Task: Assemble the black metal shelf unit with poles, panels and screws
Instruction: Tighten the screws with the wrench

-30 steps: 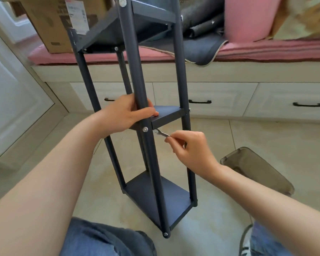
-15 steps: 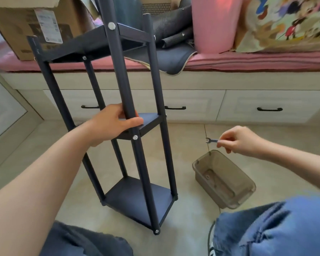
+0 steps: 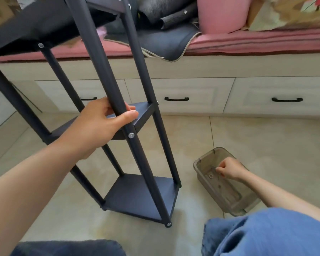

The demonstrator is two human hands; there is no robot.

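Furthest left, my left hand [image 3: 98,126] gripped the nearest pole [image 3: 107,76] of the black shelf unit [image 3: 137,196], its fingers [image 3: 107,108] curled behind the pole and the thumb pressed across the front, just above a silver screw [image 3: 131,135] where the middle panel [image 3: 144,112] met that pole. The unit stood on the tiled floor [image 3: 266,141] and leaned toward me, with its bottom panel [image 3: 139,196] resting on the tiles and its top panel [image 3: 35,32] blurred high on the left. A second screw [image 3: 40,45] showed under that top panel, and a third [image 3: 168,224] sat at the foot of the near pole.

Behind the unit ran a low window seat with pale drawers [image 3: 175,97] and black handles, topped by a pink cushion [image 3: 248,43] that carried a dark grey mat [image 3: 164,41] and a pink cylinder [image 3: 224,13].

To the right of the unit, well apart from it, a translucent grey plastic box [image 3: 227,198] lay on the floor. My right hand [image 3: 231,169] was down inside its open top, fingers [image 3: 222,168] curled tight and pinching a thin metal tool [image 3: 213,168], too small and blurred to name for certain. A small washer-like part [image 3: 210,176] lay on the box bottom just beside that hand. My blue-clad knee [image 3: 266,233] filled the lower right corner.
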